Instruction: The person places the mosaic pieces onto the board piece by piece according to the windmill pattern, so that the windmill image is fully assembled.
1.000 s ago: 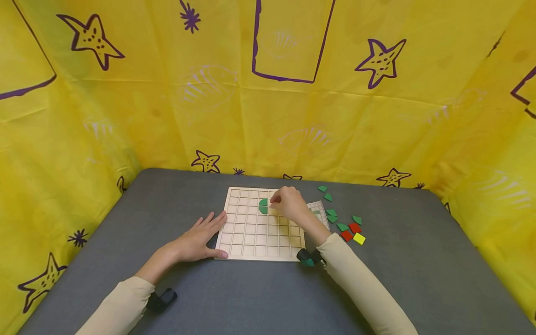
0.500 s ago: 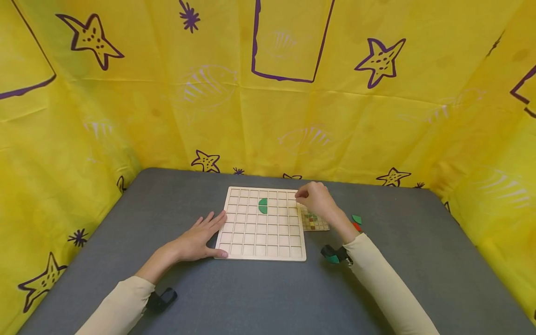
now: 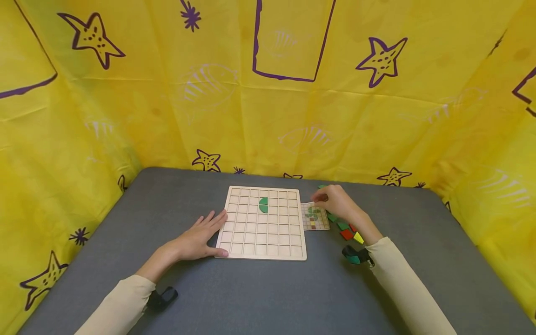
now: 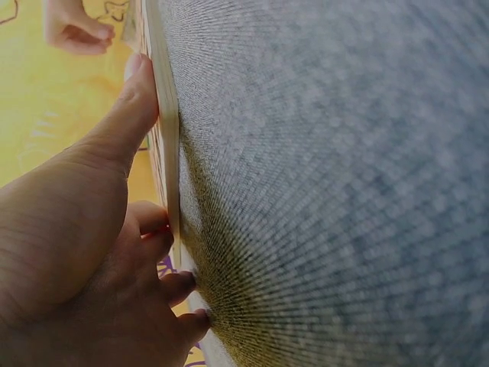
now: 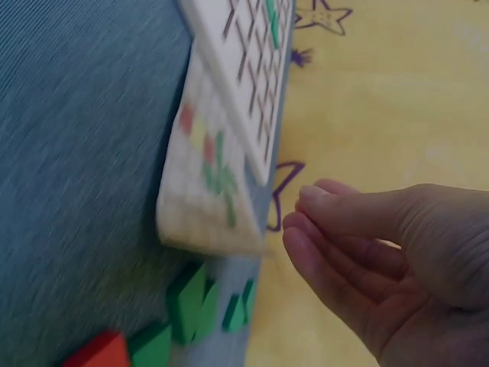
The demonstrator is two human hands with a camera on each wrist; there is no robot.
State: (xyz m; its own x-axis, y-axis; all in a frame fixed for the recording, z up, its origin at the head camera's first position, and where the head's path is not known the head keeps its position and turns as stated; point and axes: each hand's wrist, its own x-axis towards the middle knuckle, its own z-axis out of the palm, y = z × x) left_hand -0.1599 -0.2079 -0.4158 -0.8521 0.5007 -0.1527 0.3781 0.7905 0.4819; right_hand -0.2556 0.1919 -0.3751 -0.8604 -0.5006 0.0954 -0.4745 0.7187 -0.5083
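My left hand (image 3: 197,239) lies with spread fingers at the left edge of a wooden grid board (image 3: 261,237). In the left wrist view its thumb (image 4: 134,103) touches the board's side. Two green quarter-round pieces (image 3: 263,209) sit in neighbouring squares near the board's top middle, forming a half circle. Right of the board, my right hand (image 3: 339,202) hovers above the far right part of a small pattern card (image 3: 320,224). Its thumb and fingers are loosely bent, and the right wrist view shows nothing between them. The card shows a green, red and yellow figure on a grid.
Beside the card lie several loose green pieces (image 3: 342,226), a red tile (image 3: 346,234) and a yellow tile (image 3: 358,237), partly behind the right forearm. Another green piece (image 3: 322,187) is farther back. A yellow patterned cloth (image 3: 259,125) hangs behind the grey table (image 3: 251,298).
My right hand has moved right, from over the board near the green pieces to over the card, uncovering the card. The left hand and the two placed green pieces have stayed put.
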